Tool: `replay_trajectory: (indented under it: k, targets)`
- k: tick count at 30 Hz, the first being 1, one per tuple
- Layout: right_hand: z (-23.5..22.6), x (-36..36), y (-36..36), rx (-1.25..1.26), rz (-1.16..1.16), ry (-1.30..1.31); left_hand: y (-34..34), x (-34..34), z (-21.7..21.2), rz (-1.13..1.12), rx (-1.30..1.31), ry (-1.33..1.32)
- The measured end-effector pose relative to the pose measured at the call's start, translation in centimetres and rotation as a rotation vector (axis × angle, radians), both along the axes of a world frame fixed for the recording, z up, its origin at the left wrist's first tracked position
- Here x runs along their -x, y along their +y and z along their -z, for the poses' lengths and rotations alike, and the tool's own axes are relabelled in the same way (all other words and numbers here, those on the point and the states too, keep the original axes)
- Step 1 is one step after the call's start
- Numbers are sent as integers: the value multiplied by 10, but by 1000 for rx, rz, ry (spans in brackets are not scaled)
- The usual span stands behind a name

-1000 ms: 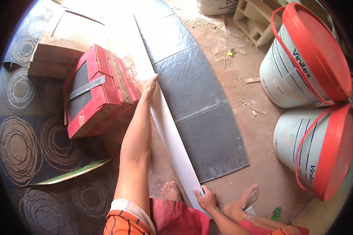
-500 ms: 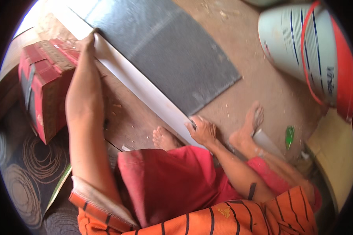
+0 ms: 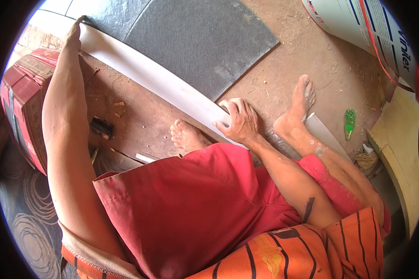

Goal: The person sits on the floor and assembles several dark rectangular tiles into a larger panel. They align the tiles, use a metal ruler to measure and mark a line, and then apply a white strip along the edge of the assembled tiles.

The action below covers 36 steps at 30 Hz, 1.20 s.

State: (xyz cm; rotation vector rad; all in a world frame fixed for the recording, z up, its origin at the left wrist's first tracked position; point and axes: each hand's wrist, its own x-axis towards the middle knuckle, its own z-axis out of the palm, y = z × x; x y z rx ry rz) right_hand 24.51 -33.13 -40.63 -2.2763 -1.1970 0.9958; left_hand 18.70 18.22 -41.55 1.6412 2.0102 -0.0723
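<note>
A long white strip [image 3: 158, 83] runs diagonally from far left toward my lap, along the left edge of a dark grey tile [image 3: 200, 46]. My left hand [image 3: 74, 36], arm stretched out, grips the strip's edge near its far part; some of its fingers are hidden. At the near end my right hand [image 3: 242, 122] is closed on the strip, thumb over the white face and fingers bent beside the tile's near corner. The strip's nearest end passes behind my red shorts [image 3: 186, 195].
A red cardboard box [image 3: 25, 102] stands left of my left forearm. A white bucket [image 3: 358, 28] is at far right, with a green plastic piece [image 3: 349, 123] nearer. A small black object [image 3: 101, 127] and scraps lie on the floor by my bare foot [image 3: 187, 135].
The view has shifted, so tile, box and bucket sit differently in the picture. Both hands stay on the white strip; the right hand's fingers look slightly more spread.
</note>
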Motion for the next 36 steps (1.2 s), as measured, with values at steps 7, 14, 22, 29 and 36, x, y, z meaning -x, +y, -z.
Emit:
replay_trajectory:
  k: [7, 14, 22, 29, 36]
  targets:
    - [-12, 11, 1, 96, -82, -15, -7, 2, 6, 9, -41, 2]
    - [-14, 16, 3, 194, -73, 6, -9, 3, 8, 18, -47, -4]
    - [-10, 10, 1, 130, -54, -52, -8, 5, 9, 32, -50, -2]
    - [-6, 8, 0, 77, -58, -74, -10, 8, 11, 31, -58, -7]
    - [-3, 5, -2, 81, -62, -48, -14, 5, 16, 40, -66, -33]
